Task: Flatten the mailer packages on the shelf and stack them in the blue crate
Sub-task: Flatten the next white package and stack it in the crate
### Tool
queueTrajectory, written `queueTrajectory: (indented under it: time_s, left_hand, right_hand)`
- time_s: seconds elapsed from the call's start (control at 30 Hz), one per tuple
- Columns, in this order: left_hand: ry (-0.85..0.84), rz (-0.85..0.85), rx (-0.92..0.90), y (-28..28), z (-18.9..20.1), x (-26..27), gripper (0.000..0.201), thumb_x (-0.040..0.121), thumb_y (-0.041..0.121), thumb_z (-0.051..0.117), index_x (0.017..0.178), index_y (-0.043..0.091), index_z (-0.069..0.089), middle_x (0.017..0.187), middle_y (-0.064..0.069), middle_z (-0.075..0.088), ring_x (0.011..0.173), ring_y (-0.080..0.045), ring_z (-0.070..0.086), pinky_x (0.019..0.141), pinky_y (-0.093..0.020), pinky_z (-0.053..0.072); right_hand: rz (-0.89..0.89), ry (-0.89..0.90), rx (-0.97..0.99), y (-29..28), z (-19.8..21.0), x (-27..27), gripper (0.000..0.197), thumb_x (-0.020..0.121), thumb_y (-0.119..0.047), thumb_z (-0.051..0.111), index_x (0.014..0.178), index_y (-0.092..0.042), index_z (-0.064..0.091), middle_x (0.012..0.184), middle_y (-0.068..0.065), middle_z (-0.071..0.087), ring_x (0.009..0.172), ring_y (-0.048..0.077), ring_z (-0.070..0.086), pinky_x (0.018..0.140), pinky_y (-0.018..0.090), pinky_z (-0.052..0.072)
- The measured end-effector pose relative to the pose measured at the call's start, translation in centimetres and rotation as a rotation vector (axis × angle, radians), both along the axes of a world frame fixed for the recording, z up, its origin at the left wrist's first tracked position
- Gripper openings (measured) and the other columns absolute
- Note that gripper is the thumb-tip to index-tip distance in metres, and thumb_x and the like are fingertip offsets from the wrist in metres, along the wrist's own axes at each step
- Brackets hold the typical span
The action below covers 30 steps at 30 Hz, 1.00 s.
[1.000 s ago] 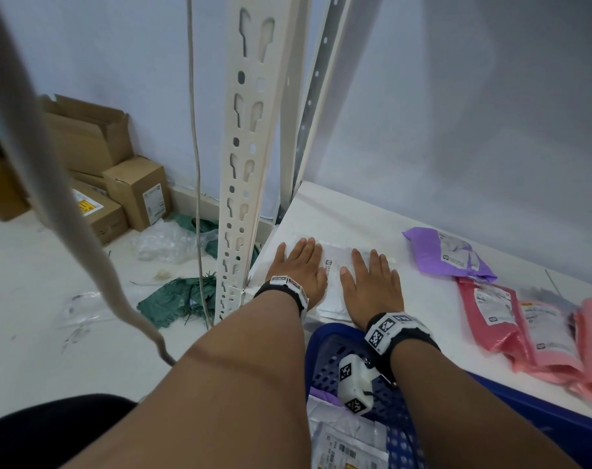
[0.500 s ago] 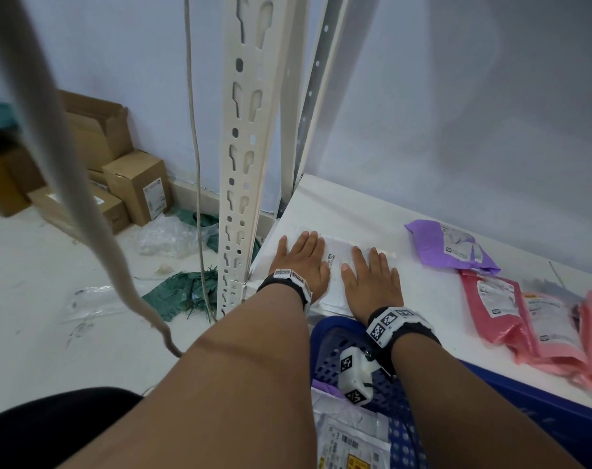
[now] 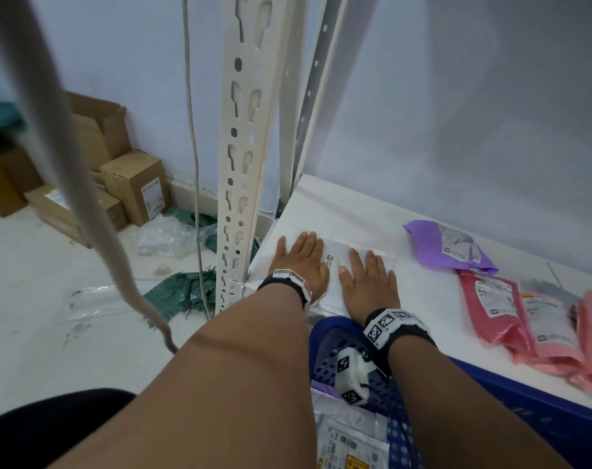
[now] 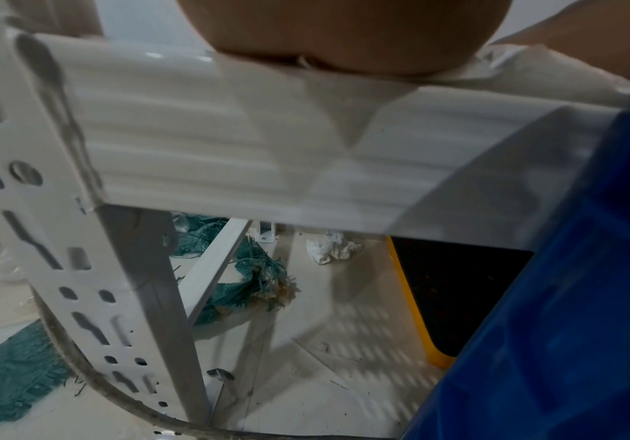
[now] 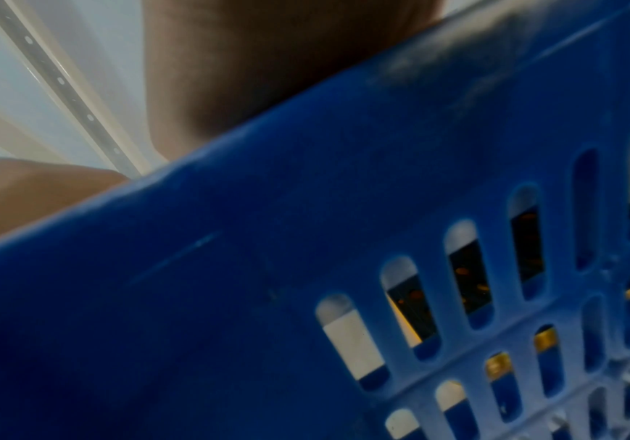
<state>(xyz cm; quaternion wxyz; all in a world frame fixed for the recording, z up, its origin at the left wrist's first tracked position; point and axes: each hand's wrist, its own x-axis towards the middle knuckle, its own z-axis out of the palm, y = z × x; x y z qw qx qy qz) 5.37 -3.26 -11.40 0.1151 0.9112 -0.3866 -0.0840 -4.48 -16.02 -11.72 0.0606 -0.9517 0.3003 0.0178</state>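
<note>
A white mailer lies flat at the left end of the white shelf. My left hand and right hand press on it side by side, palms down, fingers straight. The blue crate stands just below the shelf's front edge under my right wrist, with white and purple mailers lying in it. In the left wrist view my palm rests on the mailer above the shelf edge. The right wrist view shows mostly the crate's slotted wall.
A purple mailer and several pink mailers lie further right on the shelf. A perforated upright stands left of my left hand. Cardboard boxes, clear plastic and green netting litter the floor.
Both hands stay flat on the white mailer; they have slid slightly towards me along it.
</note>
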Motion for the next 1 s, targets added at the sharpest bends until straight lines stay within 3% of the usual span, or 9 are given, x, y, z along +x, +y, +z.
queueTrajectory:
  time_s: [0.27,0.5,0.6,0.73,1.0]
  left_hand:
    - [-0.003,-0.009,0.035,-0.11,0.07,0.07,0.065,0.101,0.04,0.015,0.158,0.013,0.001,0.166,-0.002,-0.005,0.153,-0.017,-0.007,0.121,-0.052,-0.005]
    - [-0.057,-0.026,0.042,-0.11,-0.49,0.02,0.084,0.095,0.065,0.009,0.158,0.011,0.001,0.166,-0.005,-0.003,0.152,-0.018,-0.008,0.12,-0.053,-0.008]
    - [-0.083,-0.037,0.034,-0.1,-0.36,-0.01,0.081,0.096,0.063,0.01,0.158,0.013,-0.001,0.166,-0.004,-0.005,0.152,-0.018,-0.01,0.12,-0.053,-0.009]
    - [-0.177,-0.178,0.036,-0.46,0.05,-0.08,0.064,0.102,0.05,0.013,0.158,0.025,-0.003,0.166,0.0,-0.01,0.152,-0.017,-0.012,0.12,-0.052,-0.01]
    - [-0.086,-0.196,0.104,-0.82,0.34,0.23,0.06,0.104,0.045,0.013,0.159,0.024,0.004,0.166,0.002,-0.005,0.153,-0.015,-0.006,0.122,-0.05,-0.006]
  right_hand:
    - [0.008,0.02,-0.01,0.05,0.02,0.05,0.061,0.102,-0.054,0.012,0.158,-0.032,0.005,0.167,0.005,-0.002,0.153,0.02,-0.004,0.123,0.045,-0.002]
    - [0.017,0.062,-0.028,-0.14,-0.08,0.01,0.062,0.101,-0.056,0.013,0.158,-0.033,0.004,0.167,0.005,-0.004,0.153,0.022,-0.005,0.123,0.046,-0.001]
    - [0.015,0.064,-0.023,-0.08,0.08,0.03,0.062,0.101,-0.056,0.012,0.158,-0.033,0.004,0.167,0.005,-0.005,0.153,0.021,-0.006,0.123,0.045,-0.002]
    - [0.013,0.058,0.003,-0.05,0.11,0.02,0.062,0.101,-0.056,0.012,0.158,-0.034,0.003,0.166,0.004,-0.008,0.153,0.02,-0.009,0.123,0.044,-0.004]
    - [0.018,0.095,0.039,-0.36,0.22,0.18,0.061,0.102,-0.055,0.012,0.158,-0.034,-0.001,0.166,0.003,-0.012,0.152,0.019,-0.013,0.123,0.043,-0.006]
